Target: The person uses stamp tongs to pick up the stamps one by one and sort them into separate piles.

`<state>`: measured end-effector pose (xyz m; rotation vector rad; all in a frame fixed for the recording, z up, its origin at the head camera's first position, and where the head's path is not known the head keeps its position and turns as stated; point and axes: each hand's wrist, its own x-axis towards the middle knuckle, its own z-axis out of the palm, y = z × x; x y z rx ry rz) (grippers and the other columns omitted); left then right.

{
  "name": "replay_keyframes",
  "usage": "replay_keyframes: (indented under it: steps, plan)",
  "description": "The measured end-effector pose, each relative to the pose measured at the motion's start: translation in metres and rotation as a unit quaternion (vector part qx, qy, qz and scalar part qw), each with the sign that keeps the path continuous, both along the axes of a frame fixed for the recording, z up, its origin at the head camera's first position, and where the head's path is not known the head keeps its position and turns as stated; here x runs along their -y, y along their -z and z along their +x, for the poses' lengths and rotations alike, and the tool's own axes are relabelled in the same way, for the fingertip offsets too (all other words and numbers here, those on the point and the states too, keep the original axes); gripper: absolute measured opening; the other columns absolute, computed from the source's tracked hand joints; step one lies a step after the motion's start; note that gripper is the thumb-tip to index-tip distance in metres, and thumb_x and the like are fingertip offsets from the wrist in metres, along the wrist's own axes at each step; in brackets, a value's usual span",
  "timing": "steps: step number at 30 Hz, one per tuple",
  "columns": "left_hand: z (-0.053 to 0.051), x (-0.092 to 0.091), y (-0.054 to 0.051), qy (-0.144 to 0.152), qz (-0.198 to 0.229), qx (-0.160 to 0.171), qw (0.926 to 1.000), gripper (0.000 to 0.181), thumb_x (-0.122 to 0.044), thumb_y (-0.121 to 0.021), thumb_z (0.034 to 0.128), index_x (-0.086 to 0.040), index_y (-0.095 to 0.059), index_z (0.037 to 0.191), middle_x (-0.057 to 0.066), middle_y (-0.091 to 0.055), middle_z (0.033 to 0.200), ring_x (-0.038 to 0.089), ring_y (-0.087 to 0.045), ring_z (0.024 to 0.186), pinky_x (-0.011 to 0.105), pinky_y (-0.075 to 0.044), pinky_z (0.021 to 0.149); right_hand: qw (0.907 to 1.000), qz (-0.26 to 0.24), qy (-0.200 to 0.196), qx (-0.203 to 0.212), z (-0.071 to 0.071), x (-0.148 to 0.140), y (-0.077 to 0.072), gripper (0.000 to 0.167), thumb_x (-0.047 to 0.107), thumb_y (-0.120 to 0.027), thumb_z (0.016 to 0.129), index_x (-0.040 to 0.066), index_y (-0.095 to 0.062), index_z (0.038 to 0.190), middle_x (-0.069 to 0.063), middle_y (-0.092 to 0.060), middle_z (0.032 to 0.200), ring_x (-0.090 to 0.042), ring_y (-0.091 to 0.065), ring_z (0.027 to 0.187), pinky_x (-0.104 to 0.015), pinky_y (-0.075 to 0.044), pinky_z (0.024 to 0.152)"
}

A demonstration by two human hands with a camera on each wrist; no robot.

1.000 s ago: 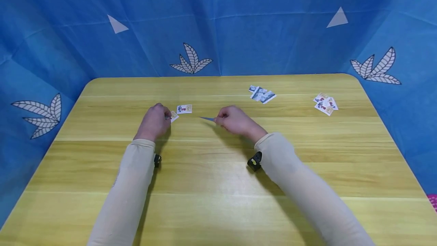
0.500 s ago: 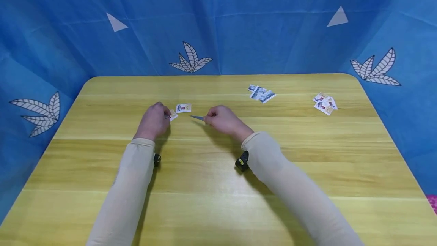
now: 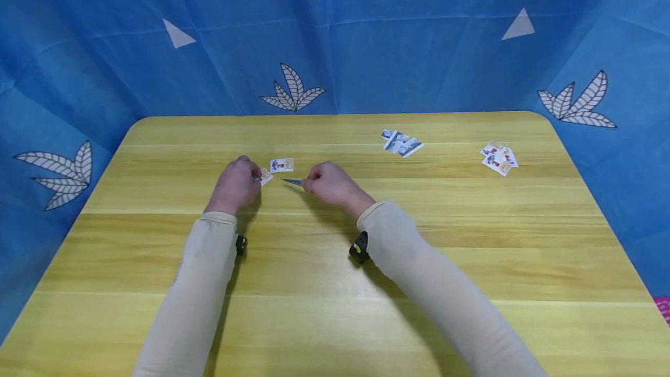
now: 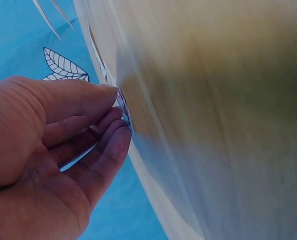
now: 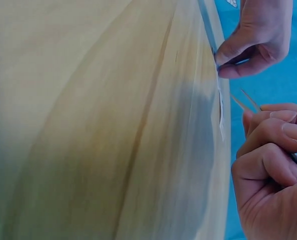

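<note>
My left hand (image 3: pixel 237 186) pinches the left end of a small printed card (image 3: pixel 266 177); in the left wrist view the card (image 4: pixel 124 109) is seen edge-on between thumb and fingertips. Just beyond it lies another card (image 3: pixel 281 165), flat on the table. From the right, my right hand (image 3: pixel 333 186) grips a thin pointed tool (image 3: pixel 293 181) that looks like tweezers, its tip a little right of the pinched card and apart from it. Two slender prongs (image 5: pixel 248 101) stick out past the curled fingers of the right hand (image 5: pixel 276 170) in the right wrist view.
On the wooden table (image 3: pixel 314 319), grey-blue pictured cards (image 3: pixel 402 144) overlap near the back, right of centre. Coloured cards (image 3: pixel 499 159) overlap farther right. A blue patterned cloth (image 3: pixel 408 63) hangs behind the table.
My right hand has moved left with the pointed tool, bringing its tip nearer to the pinched card. The left hand has stayed at the card.
</note>
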<state>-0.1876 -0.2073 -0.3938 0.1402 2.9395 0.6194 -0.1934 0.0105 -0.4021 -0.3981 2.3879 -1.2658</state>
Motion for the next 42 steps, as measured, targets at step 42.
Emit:
replay_keyframes:
  steps: [42]
  plan:
    - [-0.003, 0.004, 0.002, 0.007, 0.003, -0.005, 1.0000, 0.017, 0.003, -0.059, 0.0900, 0.009, -0.067, 0.104, 0.020, -0.055, 0.104, 0.035, -0.056, 0.095, 0.046, -0.047, 0.087, 0.9990, 0.029, 0.028, 0.021, -0.009, 0.040, 0.006, 0.024, 0.018, -0.056, 0.100, 0.006, -0.060, 0.080, 0.000, -0.048, 0.066, -0.011, -0.041, 0.055, -0.023, -0.033, 0.048]
